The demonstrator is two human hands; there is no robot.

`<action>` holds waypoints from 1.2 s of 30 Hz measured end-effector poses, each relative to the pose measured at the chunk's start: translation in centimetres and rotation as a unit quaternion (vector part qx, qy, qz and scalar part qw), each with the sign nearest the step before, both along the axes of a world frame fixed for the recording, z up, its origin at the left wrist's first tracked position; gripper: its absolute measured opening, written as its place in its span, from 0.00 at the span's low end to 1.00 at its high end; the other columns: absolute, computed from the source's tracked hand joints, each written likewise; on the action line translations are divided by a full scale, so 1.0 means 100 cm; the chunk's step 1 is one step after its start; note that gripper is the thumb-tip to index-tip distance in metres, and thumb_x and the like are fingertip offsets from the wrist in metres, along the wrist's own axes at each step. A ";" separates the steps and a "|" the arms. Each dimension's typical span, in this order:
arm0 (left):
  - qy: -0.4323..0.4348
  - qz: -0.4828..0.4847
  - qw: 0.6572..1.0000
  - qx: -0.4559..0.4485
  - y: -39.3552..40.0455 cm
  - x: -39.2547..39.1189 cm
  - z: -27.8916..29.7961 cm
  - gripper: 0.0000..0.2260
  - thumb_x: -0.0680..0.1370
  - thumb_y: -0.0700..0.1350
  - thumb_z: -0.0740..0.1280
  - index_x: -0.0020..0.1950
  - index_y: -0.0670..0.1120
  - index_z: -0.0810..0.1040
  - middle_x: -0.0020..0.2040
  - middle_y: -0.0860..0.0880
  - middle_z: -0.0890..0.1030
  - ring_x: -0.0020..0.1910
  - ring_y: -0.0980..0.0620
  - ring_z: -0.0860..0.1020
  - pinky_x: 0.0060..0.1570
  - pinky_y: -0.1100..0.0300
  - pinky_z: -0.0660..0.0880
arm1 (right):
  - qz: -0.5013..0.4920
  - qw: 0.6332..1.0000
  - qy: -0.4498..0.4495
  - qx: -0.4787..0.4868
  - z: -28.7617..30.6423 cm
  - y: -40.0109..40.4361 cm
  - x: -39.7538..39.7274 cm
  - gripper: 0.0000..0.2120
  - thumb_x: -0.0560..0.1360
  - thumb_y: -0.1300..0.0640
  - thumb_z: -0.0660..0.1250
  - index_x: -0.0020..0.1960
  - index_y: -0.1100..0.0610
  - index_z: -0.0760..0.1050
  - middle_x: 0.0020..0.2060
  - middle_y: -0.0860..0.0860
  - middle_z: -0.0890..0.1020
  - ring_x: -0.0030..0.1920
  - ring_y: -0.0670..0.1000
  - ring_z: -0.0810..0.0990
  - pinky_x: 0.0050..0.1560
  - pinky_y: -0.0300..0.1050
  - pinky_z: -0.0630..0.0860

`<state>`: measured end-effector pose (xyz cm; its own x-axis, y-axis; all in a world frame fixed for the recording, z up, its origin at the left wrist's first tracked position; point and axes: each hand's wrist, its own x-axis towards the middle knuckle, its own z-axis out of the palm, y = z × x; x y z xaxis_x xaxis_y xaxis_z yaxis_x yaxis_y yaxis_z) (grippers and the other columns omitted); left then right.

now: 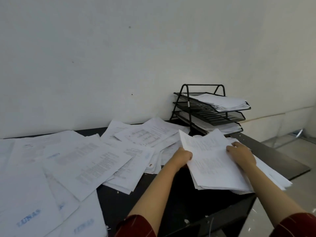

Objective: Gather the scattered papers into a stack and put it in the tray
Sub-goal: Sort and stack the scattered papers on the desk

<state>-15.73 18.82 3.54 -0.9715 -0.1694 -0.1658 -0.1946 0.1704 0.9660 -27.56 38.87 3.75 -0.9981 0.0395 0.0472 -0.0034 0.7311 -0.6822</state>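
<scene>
A loose stack of white printed papers (pixel 213 166) lies at the right end of the dark table (pixel 171 199). My left hand (pixel 183 155) grips the stack's left edge, fingers curled under it. My right hand (pixel 241 153) lies on top of the stack near its right edge, fingers curled over the sheets. Many more scattered papers (pixel 82 161) cover the table's left and middle. A black three-tier wire tray (pixel 207 115) stands at the back right corner against the wall, with papers in its top and bottom tiers.
A white wall runs behind the table. The table's right edge drops to a pale tiled floor (pixel 280 202). Some sheets at the left bear blue stamped lettering (pixel 29 218). A strip of bare dark tabletop lies between the scattered sheets and the stack.
</scene>
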 end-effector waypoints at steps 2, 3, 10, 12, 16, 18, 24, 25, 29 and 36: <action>-0.036 -0.021 0.999 -0.006 0.015 -0.008 -0.008 0.29 0.62 0.40 0.59 0.62 0.36 0.71 0.59 0.40 0.77 0.56 0.42 0.77 0.59 0.51 0.74 | -0.030 0.999 -0.014 0.015 -0.004 0.019 -0.001 0.11 0.73 0.52 0.62 0.52 0.56 0.75 0.50 0.54 0.78 0.47 0.56 0.74 0.51 0.49 0.71; -0.052 -0.031 0.998 -0.011 0.023 -0.010 -0.009 0.27 0.64 0.40 0.60 0.63 0.36 0.69 0.59 0.40 0.76 0.55 0.42 0.77 0.59 0.50 0.75 | -0.041 0.999 -0.018 0.019 -0.007 0.028 -0.002 0.10 0.72 0.53 0.62 0.49 0.56 0.76 0.48 0.54 0.79 0.46 0.56 0.75 0.51 0.50 0.72; 0.014 -0.016 0.999 -0.043 0.043 -0.022 -0.012 0.10 0.76 0.36 0.62 0.57 0.40 0.71 0.55 0.45 0.74 0.54 0.49 0.73 0.51 0.60 0.71 | -0.059 0.997 0.002 0.042 -0.016 0.052 -0.018 0.19 0.73 0.53 0.63 0.62 0.57 0.75 0.55 0.56 0.80 0.51 0.58 0.77 0.46 0.46 0.72; 0.043 -0.014 0.998 -0.046 0.042 -0.023 -0.014 0.19 0.76 0.37 0.64 0.66 0.40 0.66 0.56 0.46 0.74 0.54 0.50 0.74 0.49 0.62 0.72 | -0.049 0.998 0.015 0.042 -0.013 0.051 -0.026 0.20 0.74 0.56 0.63 0.66 0.59 0.73 0.57 0.58 0.79 0.50 0.58 0.76 0.47 0.46 0.71; 0.076 0.020 0.996 -0.047 0.027 -0.024 -0.019 0.22 0.76 0.38 0.65 0.69 0.43 0.64 0.58 0.45 0.74 0.52 0.48 0.76 0.47 0.61 0.75 | -0.116 0.982 0.073 0.127 -0.008 0.030 -0.032 0.22 0.72 0.60 0.65 0.66 0.60 0.69 0.62 0.63 0.72 0.63 0.63 0.69 0.60 0.56 0.66; 0.087 0.052 0.993 -0.062 0.010 -0.023 -0.020 0.21 0.76 0.38 0.64 0.68 0.44 0.65 0.60 0.45 0.75 0.51 0.50 0.75 0.48 0.59 0.75 | -0.118 0.977 0.106 0.142 -0.006 0.011 -0.031 0.22 0.71 0.59 0.66 0.65 0.60 0.69 0.63 0.64 0.71 0.65 0.64 0.66 0.62 0.60 0.64; 0.124 0.156 0.969 -0.147 -0.064 0.002 -0.020 0.15 0.76 0.37 0.63 0.62 0.44 0.72 0.58 0.46 0.77 0.52 0.53 0.74 0.52 0.61 0.73 | 0.052 0.984 0.168 0.034 -0.008 -0.081 -0.010 0.12 0.72 0.58 0.65 0.55 0.49 0.78 0.54 0.51 0.79 0.58 0.58 0.73 0.59 0.55 0.69; 0.129 0.172 0.963 -0.161 -0.079 0.009 -0.021 0.14 0.77 0.37 0.63 0.62 0.44 0.72 0.57 0.46 0.77 0.52 0.53 0.74 0.51 0.62 0.71 | 0.092 0.983 0.160 0.013 -0.009 -0.098 -0.004 0.10 0.72 0.58 0.66 0.52 0.49 0.79 0.51 0.50 0.80 0.56 0.56 0.76 0.57 0.53 0.72; 0.124 0.245 0.943 -0.188 -0.137 0.042 -0.029 0.13 0.77 0.36 0.62 0.60 0.43 0.73 0.57 0.46 0.77 0.52 0.53 0.74 0.51 0.63 0.69 | 0.249 0.964 0.086 -0.028 -0.017 -0.168 0.027 0.07 0.74 0.56 0.67 0.50 0.56 0.80 0.48 0.51 0.82 0.50 0.51 0.79 0.47 0.43 0.75; 0.115 0.341 0.912 -0.196 -0.193 0.086 -0.044 0.11 0.77 0.35 0.61 0.58 0.45 0.74 0.55 0.49 0.77 0.52 0.54 0.74 0.49 0.64 0.68 | 0.280 0.956 0.005 0.091 -0.033 -0.255 0.066 0.34 0.65 0.32 0.70 0.59 0.56 0.73 0.53 0.52 0.78 0.59 0.54 0.73 0.52 0.45 0.71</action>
<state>-7.13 -0.44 -0.82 -0.6187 -0.7505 0.2323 -0.1850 0.4266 0.8853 -20.96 13.34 0.45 -0.8599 -0.5103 0.0114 -0.4341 0.7193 -0.5424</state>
